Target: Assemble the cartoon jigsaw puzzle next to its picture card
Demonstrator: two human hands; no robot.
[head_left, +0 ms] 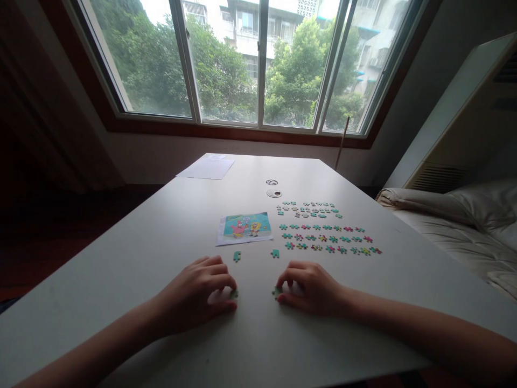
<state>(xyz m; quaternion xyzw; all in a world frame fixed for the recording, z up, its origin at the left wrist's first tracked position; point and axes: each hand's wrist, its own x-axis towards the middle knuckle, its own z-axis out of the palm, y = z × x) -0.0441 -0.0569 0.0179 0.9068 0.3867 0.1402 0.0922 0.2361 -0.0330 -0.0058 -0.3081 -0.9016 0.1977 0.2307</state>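
Note:
My left hand point(204, 291) rests on the white table, its thumb and fingers closed about a small green puzzle piece point(234, 294). Opposite it, my right hand point(309, 288) grips another green puzzle piece point(277, 292) by its right side. A gap of bare tabletop separates the two pieces. Just beyond the hands lie two loose pieces, a green-and-yellow one point(237, 257) on the left and a teal one point(275, 253) on the right. Behind them is a printed cartoon picture point(247, 226) on white paper.
Several puzzle pieces point(333, 238) lie in rows to the right of the picture. Two round flat items point(274, 193) sit farther back on the table point(161, 226). Paper sheets point(208, 167) lie at the far left corner. A padded cushioned surface point(444, 221) borders the right side.

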